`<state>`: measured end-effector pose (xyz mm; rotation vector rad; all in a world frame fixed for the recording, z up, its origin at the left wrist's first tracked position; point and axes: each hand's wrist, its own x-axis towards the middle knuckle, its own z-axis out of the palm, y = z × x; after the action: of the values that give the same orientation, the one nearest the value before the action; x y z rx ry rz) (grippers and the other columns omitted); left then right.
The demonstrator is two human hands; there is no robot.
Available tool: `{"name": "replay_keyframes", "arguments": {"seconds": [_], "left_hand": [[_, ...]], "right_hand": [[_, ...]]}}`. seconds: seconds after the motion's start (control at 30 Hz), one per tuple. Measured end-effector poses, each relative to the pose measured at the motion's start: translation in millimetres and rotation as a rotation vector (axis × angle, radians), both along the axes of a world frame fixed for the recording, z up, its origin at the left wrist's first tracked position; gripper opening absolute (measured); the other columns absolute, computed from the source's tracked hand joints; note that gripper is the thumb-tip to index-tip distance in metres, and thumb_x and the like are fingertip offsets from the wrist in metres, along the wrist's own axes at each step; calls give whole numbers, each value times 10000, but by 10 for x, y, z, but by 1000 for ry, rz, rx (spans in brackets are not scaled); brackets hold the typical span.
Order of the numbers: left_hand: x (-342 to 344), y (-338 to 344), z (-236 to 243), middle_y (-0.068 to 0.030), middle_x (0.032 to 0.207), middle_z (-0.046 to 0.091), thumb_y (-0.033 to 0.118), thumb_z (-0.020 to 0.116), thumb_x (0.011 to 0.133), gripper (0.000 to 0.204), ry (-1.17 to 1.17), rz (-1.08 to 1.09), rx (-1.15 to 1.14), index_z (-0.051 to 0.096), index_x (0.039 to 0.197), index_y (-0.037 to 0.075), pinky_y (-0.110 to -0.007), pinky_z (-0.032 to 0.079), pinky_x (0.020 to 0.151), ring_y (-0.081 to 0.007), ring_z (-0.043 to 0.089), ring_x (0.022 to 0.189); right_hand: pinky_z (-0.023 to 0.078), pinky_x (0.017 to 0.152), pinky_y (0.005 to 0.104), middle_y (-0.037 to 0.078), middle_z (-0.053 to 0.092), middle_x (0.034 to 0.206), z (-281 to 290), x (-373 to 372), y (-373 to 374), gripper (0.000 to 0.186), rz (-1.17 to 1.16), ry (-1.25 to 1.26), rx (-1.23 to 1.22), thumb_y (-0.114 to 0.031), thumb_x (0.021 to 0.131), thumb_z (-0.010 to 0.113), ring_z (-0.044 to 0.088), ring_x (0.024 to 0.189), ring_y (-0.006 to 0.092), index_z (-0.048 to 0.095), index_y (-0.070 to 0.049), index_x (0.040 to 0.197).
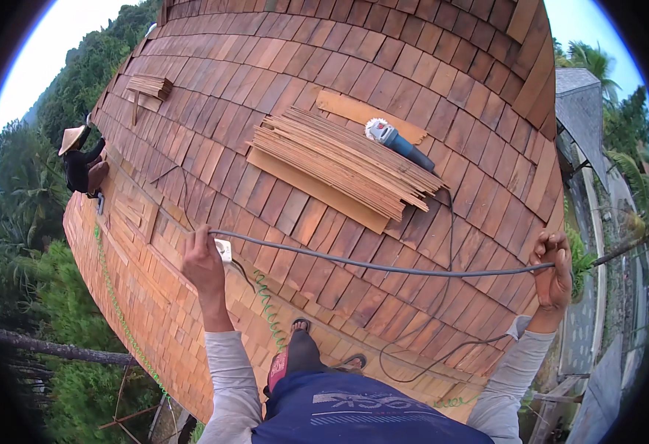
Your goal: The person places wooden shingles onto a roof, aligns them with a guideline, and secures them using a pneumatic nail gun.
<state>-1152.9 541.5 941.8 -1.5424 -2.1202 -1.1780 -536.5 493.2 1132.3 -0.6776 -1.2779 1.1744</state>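
Note:
My left hand and my right hand are both closed on a grey cable stretched across my front. A white socket block is at my left hand, partly hidden, with a dark cord running down from it. Beyond the cable, a stack of long thin wooden strips lies on a board on the shingled roof. A blue angle grinder with a toothed disc rests just behind the stack. Green coiled hose runs near my feet.
A worker in a conical hat crouches at the roof's left. Another pile of wood sits upper left. I stand on a curved, sloping roof, its edges bordered by trees and, on the right, structures below. Loose cords lie near my feet.

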Motion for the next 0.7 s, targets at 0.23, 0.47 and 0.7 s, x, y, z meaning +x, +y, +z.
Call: {"name": "replay_keyframes", "arguments": {"seconds": [0.23, 0.47, 0.7], "left_hand": [[-271, 3356, 2462, -100, 1207, 730, 104, 666, 961, 152, 154, -278, 867, 753, 1084, 85, -443, 521, 1014, -335, 639, 1214], [2387, 4620, 1389, -210, 1557, 472, 69, 613, 979, 156, -69, -1287, 268, 643, 1130, 48, -505, 371, 1194, -486, 352, 1481], [3132, 3293, -817, -326, 1664, 204, 143, 665, 973, 530, -312, -1401, -334, 520, 1483, 122, -481, 329, 1228, -499, 292, 1516]], "right_hand": [[600, 897, 296, 184, 599, 1265, -532, -878, 432, 276, 111, 688, -57, -216, 1088, 568, 636, 1064, 214, 576, 21, 1229], [586, 1067, 370, 207, 605, 1320, -779, -742, 161, 282, -241, 899, 102, -169, 1090, 549, 638, 1179, 276, 604, 88, 1191], [497, 1172, 437, 284, 534, 1469, -777, -796, -188, 415, -443, 837, 37, -223, 1075, 539, 578, 1328, 356, 561, 124, 1301]]}}
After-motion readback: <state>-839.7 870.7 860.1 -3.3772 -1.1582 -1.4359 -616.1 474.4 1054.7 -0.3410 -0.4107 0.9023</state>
